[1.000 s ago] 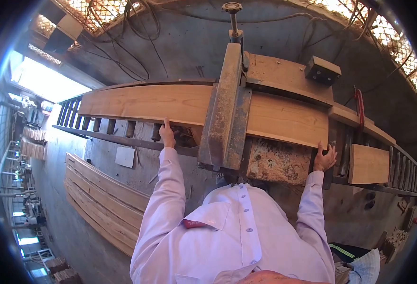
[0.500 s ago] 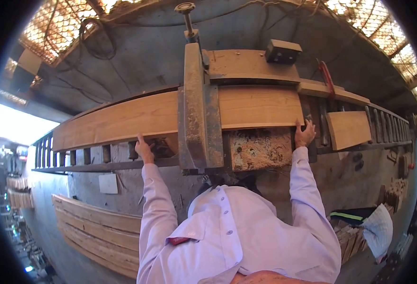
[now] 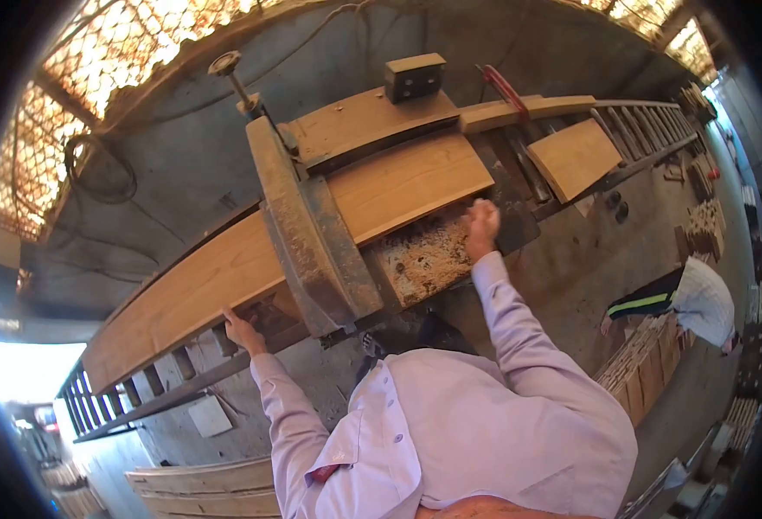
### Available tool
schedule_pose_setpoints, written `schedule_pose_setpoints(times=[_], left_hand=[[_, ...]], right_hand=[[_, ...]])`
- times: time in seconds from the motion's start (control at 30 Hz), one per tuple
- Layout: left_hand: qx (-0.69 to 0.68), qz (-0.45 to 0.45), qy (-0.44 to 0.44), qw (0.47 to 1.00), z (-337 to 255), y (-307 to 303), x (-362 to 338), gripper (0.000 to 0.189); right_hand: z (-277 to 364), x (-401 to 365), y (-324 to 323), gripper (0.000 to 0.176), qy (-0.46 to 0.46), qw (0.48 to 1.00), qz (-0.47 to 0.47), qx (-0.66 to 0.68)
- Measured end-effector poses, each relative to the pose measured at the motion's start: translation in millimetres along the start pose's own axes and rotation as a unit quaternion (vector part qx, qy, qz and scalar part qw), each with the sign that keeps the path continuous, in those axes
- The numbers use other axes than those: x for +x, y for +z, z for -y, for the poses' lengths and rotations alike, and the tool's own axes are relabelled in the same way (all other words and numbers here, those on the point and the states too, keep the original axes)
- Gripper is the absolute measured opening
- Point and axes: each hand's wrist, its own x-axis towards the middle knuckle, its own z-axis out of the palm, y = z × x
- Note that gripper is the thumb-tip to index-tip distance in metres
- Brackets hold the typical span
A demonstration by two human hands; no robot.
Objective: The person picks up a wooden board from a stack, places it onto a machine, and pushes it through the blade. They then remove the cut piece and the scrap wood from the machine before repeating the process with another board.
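A long wooden board (image 3: pixel 182 292) lies along the machine bed and passes beneath a dusty metal crosspiece (image 3: pixel 305 246). My left hand (image 3: pixel 246 333) is at the board's near edge, left of the crosspiece, with a finger stretched out against it. The other left fingers are partly hidden. My right hand (image 3: pixel 483 230) is near the board's right end, just off its front edge and above a sawdust-covered plate (image 3: pixel 424 264). Its fingers are curled in, and no object shows in them.
A dark block with a wooden top (image 3: pixel 414 78) sits behind the board. To the right are a red-handled tool (image 3: pixel 502 89), a short board piece (image 3: pixel 575 160) and rollers (image 3: pixel 640 130). Stacked planks (image 3: pixel 204 484) lie on the floor at lower left. A person (image 3: pixel 701 298) bends over a wood stack at right.
My right hand has come off the board's right end and its fingers have curled. The left hand stays at the near edge. The whole view has tilted and shifted.
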Motion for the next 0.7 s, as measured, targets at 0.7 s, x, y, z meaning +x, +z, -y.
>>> schedule_pose_setpoints(times=[0.7], left_hand=[[0.119,0.017,0.063,0.991,7.0,-1.3,-4.4,0.077]], right_hand=[[-80.0,-35.1,74.6,0.057,0.215,0.971,0.098,0.026]])
